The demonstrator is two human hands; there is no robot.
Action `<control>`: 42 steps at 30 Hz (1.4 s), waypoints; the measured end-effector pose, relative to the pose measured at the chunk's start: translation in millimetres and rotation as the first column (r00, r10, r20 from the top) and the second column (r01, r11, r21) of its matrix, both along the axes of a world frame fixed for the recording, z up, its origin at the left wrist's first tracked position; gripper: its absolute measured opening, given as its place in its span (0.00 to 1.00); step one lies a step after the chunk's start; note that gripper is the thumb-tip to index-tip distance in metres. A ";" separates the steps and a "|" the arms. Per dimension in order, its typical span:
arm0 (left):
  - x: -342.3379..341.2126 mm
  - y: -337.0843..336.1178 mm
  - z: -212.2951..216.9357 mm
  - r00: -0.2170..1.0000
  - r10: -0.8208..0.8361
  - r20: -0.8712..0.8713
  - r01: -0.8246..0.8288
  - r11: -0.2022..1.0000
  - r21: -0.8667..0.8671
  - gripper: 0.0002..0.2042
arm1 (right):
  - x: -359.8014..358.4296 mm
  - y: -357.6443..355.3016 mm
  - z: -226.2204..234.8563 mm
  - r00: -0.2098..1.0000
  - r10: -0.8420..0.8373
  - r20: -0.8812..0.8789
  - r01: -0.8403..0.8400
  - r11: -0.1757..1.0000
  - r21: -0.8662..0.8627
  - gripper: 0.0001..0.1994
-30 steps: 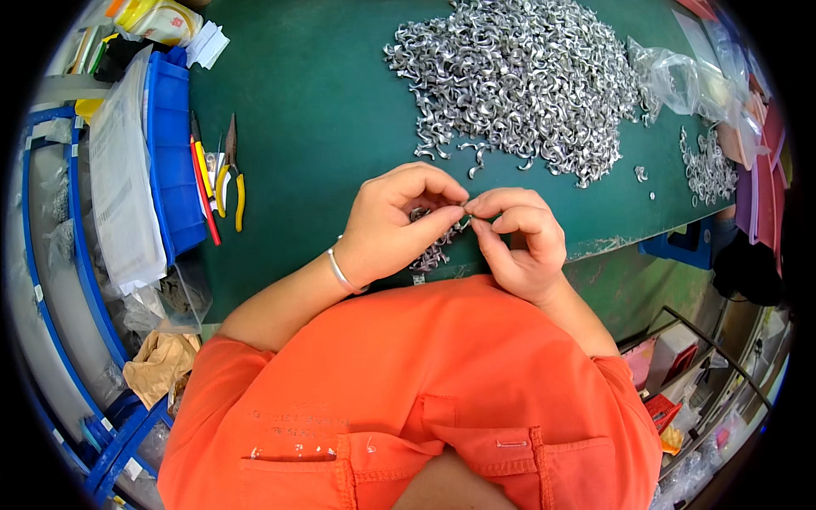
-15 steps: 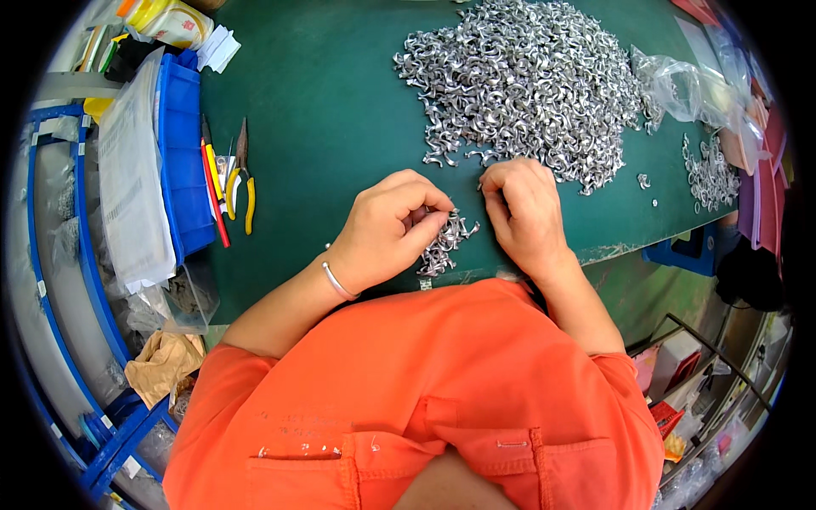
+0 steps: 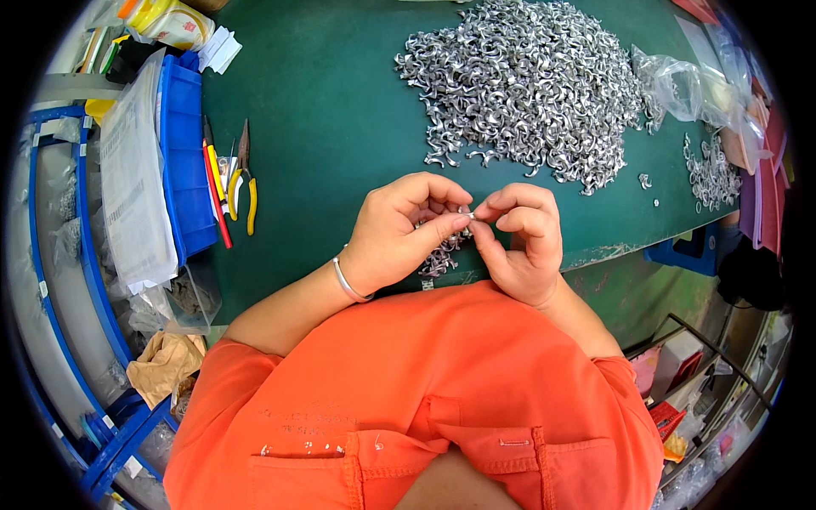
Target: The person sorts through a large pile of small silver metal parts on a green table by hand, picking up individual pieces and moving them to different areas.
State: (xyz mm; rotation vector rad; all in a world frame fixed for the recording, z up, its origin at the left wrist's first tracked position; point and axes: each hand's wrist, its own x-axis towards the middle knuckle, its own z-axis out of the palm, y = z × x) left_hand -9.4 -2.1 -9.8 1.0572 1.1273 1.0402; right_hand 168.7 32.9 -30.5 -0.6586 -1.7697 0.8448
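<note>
A small silver metal piece (image 3: pixel 470 215) is pinched between the fingertips of the left hand (image 3: pixel 399 229) and the right hand (image 3: pixel 520 242), close above the near edge of the green work table (image 3: pixel 331 110). Its shape cannot be made out, since most of it is covered by the curled fingers. Both hands are closed tightly, thumb against forefinger, on that one piece. Under the left hand, a small heap of finished metal parts (image 3: pixel 440 255) is half hidden by the palm. A silver bangle (image 3: pixel 348 283) is worn on the left wrist.

At 12 o'clock from the hands, well apart, a large pile of curved silver metal parts (image 3: pixel 527 85) is spread over the table. At 2 o'clock a crumpled clear plastic bag (image 3: pixel 688 85) and a smaller scatter of parts (image 3: pixel 710 170) are seen, bent by the lens rim. At 9 o'clock yellow-handled pliers (image 3: pixel 242 178) lie beside a blue bin (image 3: pixel 183 161). The lower frame is filled by an orange shirt (image 3: pixel 425 408).
</note>
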 end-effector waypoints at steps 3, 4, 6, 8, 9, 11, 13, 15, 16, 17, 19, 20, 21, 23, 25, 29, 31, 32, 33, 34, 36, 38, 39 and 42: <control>2.2 -1.2 1.2 0.999 0.035 -0.016 -0.034 0.999 0.033 0.11 | -0.2 -1.1 -2.3 1.000 -0.008 -0.029 0.008 1.000 -0.030 0.18; 2.5 -1.3 1.6 0.998 0.045 -0.032 -0.043 0.998 0.047 0.11 | 0.0 -1.2 -2.7 0.999 -0.010 -0.032 0.009 1.000 -0.030 0.18; 2.8 -1.7 1.5 0.997 0.055 -0.048 -0.051 0.995 0.082 0.11 | 0.6 -1.4 -1.9 0.999 0.001 -0.037 -0.002 0.999 -0.036 0.17; 2.5 -2.2 1.3 0.993 0.056 -0.102 -0.044 0.992 0.122 0.11 | 1.5 -0.8 -0.3 0.999 0.020 -0.042 -0.022 0.999 -0.042 0.16; 1.4 -2.8 1.0 0.987 0.054 -0.148 -0.032 0.989 0.145 0.11 | 2.7 0.0 0.9 0.998 0.035 -0.045 -0.037 0.998 -0.045 0.15; -4.0 -2.7 2.2 0.958 0.009 -0.285 0.050 0.978 0.201 0.09 | 7.1 9.2 5.0 1.000 0.009 0.030 -0.011 0.999 0.047 0.14; -13.1 -2.2 5.3 0.884 -0.060 -0.464 0.194 0.949 0.248 0.08 | 10.5 26.8 5.4 0.976 -0.125 0.179 0.094 0.980 0.176 0.12; -13.5 -1.9 0.3 0.841 -0.026 -0.541 0.235 0.917 0.321 0.06 | 13.8 39.6 2.5 0.943 -0.168 0.289 0.117 0.975 0.187 0.11; -13.3 -1.8 -3.5 0.817 -0.005 -0.576 0.257 0.899 0.356 0.06 | 13.3 44.6 0.8 0.931 -0.177 0.319 0.114 0.972 0.207 0.11; -11.2 0.4 -7.3 0.829 0.037 -0.557 0.230 0.887 0.401 0.05 | 11.2 48.4 0.0 0.920 -0.163 0.355 0.094 0.974 0.204 0.10; -6.5 1.5 -7.2 0.858 0.072 -0.509 0.150 0.912 0.382 0.05 | 4.0 52.0 -4.6 0.894 -0.167 0.416 0.072 0.969 0.234 0.08; -5.6 2.0 -7.7 0.869 0.094 -0.485 0.107 0.923 0.371 0.05 | 1.3 51.9 -8.5 0.874 -0.168 0.456 0.064 0.970 0.234 0.08; -5.5 3.0 -8.2 0.874 0.117 -0.471 0.068 0.931 0.358 0.06 | 0.5 52.4 -11.4 0.874 -0.174 0.454 0.056 0.964 0.261 0.09; -5.7 3.1 -9.6 0.883 0.164 -0.440 -0.012 0.945 0.328 0.06 | -0.1 52.9 -11.6 0.865 -0.181 0.467 0.039 0.954 0.297 0.10; -6.9 1.9 -11.7 0.868 0.225 -0.443 -0.065 0.935 0.347 0.07 | -0.7 51.5 -8.9 0.849 -0.185 0.495 0.022 0.948 0.317 0.11; -2.0 5.7 -14.5 0.887 0.322 -0.332 -0.169 0.893 0.416 0.08 | -5.2 42.6 -7.3 0.951 -0.103 0.291 -0.005 0.938 0.348 0.13; -3.7 5.1 -16.1 0.919 0.277 -0.281 -0.153 0.907 0.393 0.09 | -7.8 36.3 -3.5 0.977 0.008 0.213 -0.071 0.953 0.294 0.14; -4.9 2.8 -16.6 0.962 0.209 -0.177 -0.159 0.952 0.262 0.09 | -8.4 33.3 -4.2 0.984 0.061 0.170 -0.104 0.961 0.257 0.15; -5.7 1.0 -16.0 0.987 0.152 -0.060 -0.143 0.981 0.127 0.08 | -8.5 32.4 -3.2 0.985 0.078 0.153 -0.116 0.959 0.259 0.15; -6.5 -0.5 -15.2 0.992 0.107 0.067 -0.107 0.994 -0.005 0.07 | -8.7 32.1 -0.9 0.986 0.093 0.136 -0.127 0.957 0.261 0.15; -9.5 -0.8 -15.1 0.978 0.103 0.180 -0.092 0.993 -0.070 0.06 | -8.6 28.7 -3.3 0.989 0.113 0.094 -0.130 0.971 0.200 0.15; -10.9 0.7 -14.6 0.968 0.104 0.230 -0.088 0.993 -0.080 0.06 | -8.0 26.1 -7.9 0.994 0.103 0.043 -0.106 0.991 0.082 0.16; -10.6 1.1 -14.3 0.969 0.104 0.223 -0.094 0.994 -0.059 0.05 | -5.1 26.5 -11.3 0.992 0.117 0.044 -0.119 0.992 0.053 0.16; -7.4 -1.6 -18.7 0.981 0.129 0.146 -0.141 0.987 0.077 0.05 | -1.5 24.4 -15.3 0.983 0.183 -0.024 -0.184 0.981 -0.061 0.16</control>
